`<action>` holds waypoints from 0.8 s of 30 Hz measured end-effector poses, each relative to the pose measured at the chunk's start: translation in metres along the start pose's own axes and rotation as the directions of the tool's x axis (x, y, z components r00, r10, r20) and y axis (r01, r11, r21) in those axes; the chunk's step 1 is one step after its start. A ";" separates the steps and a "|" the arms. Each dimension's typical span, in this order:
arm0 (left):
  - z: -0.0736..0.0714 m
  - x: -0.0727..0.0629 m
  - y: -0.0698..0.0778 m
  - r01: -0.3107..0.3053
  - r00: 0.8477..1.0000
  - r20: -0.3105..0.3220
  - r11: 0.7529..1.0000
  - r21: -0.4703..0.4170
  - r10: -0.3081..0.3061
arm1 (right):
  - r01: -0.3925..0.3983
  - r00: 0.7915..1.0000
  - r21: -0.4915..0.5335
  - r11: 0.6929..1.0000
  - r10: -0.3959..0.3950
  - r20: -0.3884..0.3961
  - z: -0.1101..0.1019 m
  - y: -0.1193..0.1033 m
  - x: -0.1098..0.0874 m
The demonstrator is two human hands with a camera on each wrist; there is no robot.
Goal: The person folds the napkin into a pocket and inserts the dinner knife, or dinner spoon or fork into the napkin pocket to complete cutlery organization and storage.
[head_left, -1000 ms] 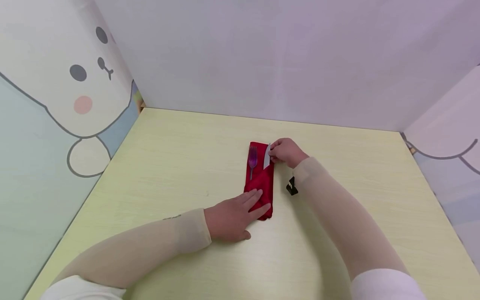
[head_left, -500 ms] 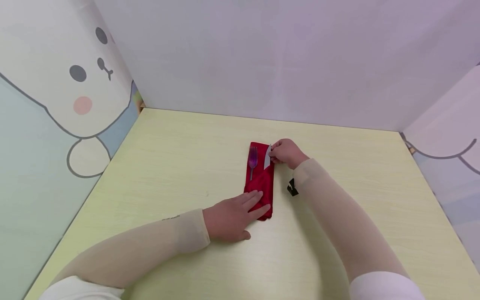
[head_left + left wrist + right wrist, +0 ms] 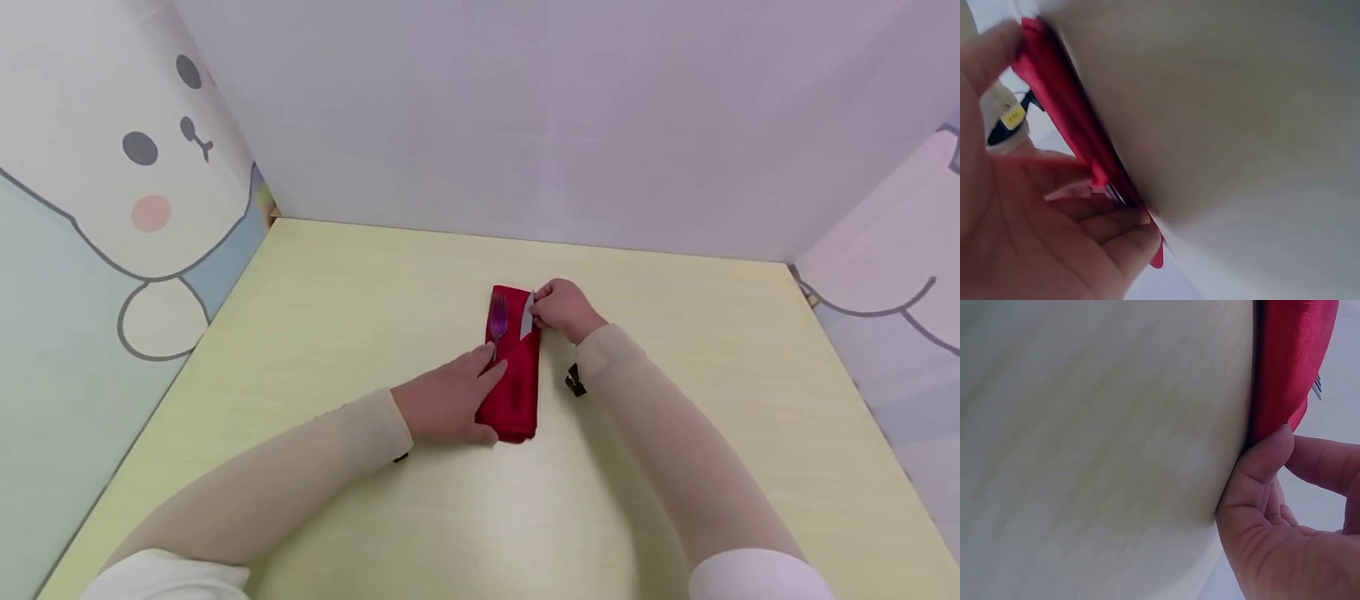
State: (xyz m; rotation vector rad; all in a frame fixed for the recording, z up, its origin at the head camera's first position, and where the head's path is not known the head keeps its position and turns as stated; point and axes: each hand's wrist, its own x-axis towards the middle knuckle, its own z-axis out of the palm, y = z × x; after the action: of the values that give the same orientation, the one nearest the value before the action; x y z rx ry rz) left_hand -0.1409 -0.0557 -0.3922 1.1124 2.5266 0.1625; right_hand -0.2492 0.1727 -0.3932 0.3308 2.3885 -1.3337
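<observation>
A folded red napkin [image 3: 517, 404] lies lengthwise on the table, its diagonal fold forming a pocket. From the pocket stick out a purplish fork [image 3: 498, 317] on the left and a pale knife blade [image 3: 527, 318] on the right. My left hand [image 3: 448, 400] rests along the napkin's left edge, fingers extended near the fork's handle and thumb at the near end. In the left wrist view, the fingers touch the napkin's side [image 3: 1066, 103]. My right hand [image 3: 566, 308] pinches the napkin's far right edge beside the knife, thumb against index finger; its fingertips partly cover the blade.
The pale wooden table [image 3: 360, 300] meets a plain wall [image 3: 450, 117] behind and cartoon-printed side walls. A small black device [image 3: 575, 381] shows at the right sleeve's cuff. In the left wrist view, a black piece with a yellow label [image 3: 1013, 117] sits by the other sleeve.
My left hand has shifted from the napkin's lower front up to its left edge by the fork handle, uncovering the front. My right hand keeps its place; the head view has panned slightly right.
</observation>
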 end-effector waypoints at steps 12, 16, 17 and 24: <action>-0.011 0.002 0.003 0.005 0.999 0.038 0.997 0.082 -0.008 | 0.021 1.000 -0.013 1.000 -0.021 -0.007 0.000 0.003 0.000; -0.011 0.001 0.006 -0.004 0.999 0.033 0.989 0.145 0.000 | 0.011 1.000 -0.031 0.999 -0.012 -0.016 0.001 0.003 0.001; -0.011 0.001 0.007 -0.009 0.999 0.033 0.987 0.160 0.004 | 0.011 1.000 -0.033 0.999 -0.011 -0.017 0.001 0.003 0.002; -0.010 0.000 0.008 -0.010 0.999 0.034 0.980 0.198 0.003 | 0.018 1.000 -0.027 0.999 -0.018 -0.004 0.000 0.001 0.001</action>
State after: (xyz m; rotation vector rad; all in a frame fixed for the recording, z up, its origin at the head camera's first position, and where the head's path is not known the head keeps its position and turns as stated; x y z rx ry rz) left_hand -0.1396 -0.0493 -0.3806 1.1865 2.5523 -0.1080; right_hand -0.2496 0.1735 -0.3947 0.3058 2.4161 -1.3081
